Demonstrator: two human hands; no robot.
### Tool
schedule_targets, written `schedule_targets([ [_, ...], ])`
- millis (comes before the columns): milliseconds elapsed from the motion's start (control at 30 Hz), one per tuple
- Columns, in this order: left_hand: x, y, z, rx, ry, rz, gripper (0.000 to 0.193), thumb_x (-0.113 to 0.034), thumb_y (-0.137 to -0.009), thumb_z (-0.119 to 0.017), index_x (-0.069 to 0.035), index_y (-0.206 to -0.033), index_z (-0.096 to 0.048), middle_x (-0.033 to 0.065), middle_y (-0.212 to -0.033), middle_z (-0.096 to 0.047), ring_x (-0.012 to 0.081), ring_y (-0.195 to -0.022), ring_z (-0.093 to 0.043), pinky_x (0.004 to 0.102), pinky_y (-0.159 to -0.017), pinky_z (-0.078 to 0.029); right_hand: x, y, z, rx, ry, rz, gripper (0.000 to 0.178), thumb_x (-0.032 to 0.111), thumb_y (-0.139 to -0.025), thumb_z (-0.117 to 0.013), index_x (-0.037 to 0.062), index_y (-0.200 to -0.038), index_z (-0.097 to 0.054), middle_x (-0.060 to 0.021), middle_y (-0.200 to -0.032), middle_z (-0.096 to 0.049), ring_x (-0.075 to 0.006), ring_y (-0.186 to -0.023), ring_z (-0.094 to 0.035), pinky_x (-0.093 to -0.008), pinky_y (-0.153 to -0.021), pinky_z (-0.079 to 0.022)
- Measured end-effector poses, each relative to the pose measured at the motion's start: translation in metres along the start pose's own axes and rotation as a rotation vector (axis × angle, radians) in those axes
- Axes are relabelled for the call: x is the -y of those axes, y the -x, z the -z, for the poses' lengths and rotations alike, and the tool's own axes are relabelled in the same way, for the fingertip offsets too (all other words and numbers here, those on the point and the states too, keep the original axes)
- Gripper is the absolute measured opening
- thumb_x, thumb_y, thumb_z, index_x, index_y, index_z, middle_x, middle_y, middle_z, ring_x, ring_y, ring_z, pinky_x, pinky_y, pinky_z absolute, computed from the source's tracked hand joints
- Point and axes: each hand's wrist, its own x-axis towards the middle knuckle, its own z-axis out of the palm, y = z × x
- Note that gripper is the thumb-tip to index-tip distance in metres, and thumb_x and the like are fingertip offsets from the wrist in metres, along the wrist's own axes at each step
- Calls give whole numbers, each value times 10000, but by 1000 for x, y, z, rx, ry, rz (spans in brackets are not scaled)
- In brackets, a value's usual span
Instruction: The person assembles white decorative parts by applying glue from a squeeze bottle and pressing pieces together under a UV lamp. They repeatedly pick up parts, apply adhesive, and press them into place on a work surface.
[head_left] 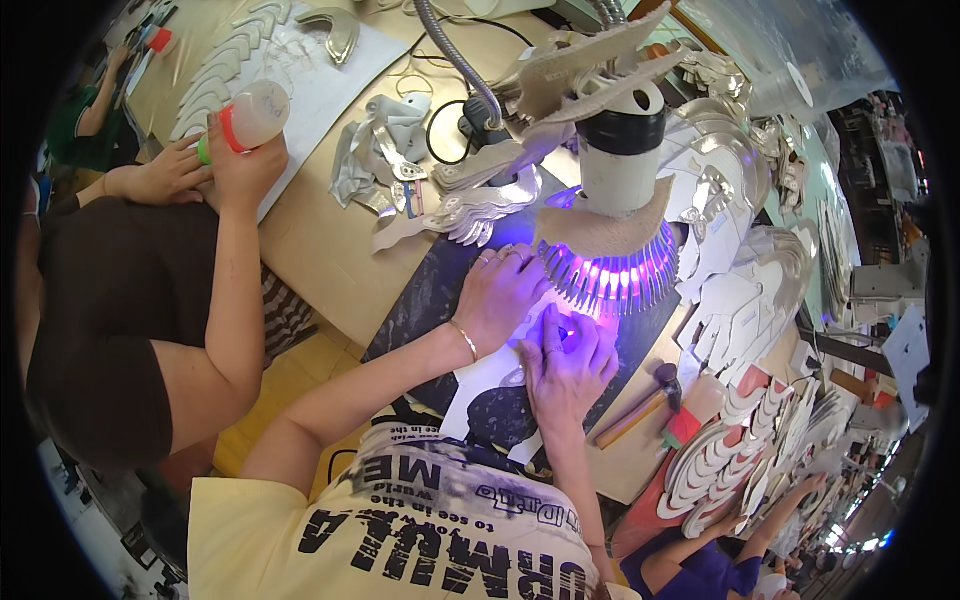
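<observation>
My hands work close together under a lamp with a finned ring that glows purple over a dark slab. My left hand has bent fingers at the left edge of the glow, pressed toward the work surface. Just to its right, my right hand curls its fingers, with the thumb close to the left hand. What lies between the fingers is hidden by the hands and washed out by the light. A white sheet-like piece lies on the slab below my wrists.
Silvery, curved shoe-upper pieces lie left of the lamp, with more stacks at right. A hammer and a glue bottle lie to my right. At left, a co-worker's hand grips a red-banded bottle.
</observation>
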Motion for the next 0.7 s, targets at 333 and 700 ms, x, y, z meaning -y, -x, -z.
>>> schedule_targets([
  [333,2,1,-2,13,-33,-5,202,-217,-889,-653,-55,-1008,-633,102,-1017,-604,252,-931,-597,391,-817,-446,-5,-6,8,8,-47,83,570,560,-877,-611,121,-1238,-653,-111,-1218,-568,-299,-1185,-502,-478,-979,-371],
  [700,6,1,-6,-46,133,9,223,-212,-873,-676,-48,-1020,-647,130,-1062,-607,296,-990,-593,431,-849,-452,5,11,6,21,-31,64,618,524,-935,-558,139,-1416,-523,-144,-1472,-441,-315,-1379,-363,-537,-1113,-251],
])
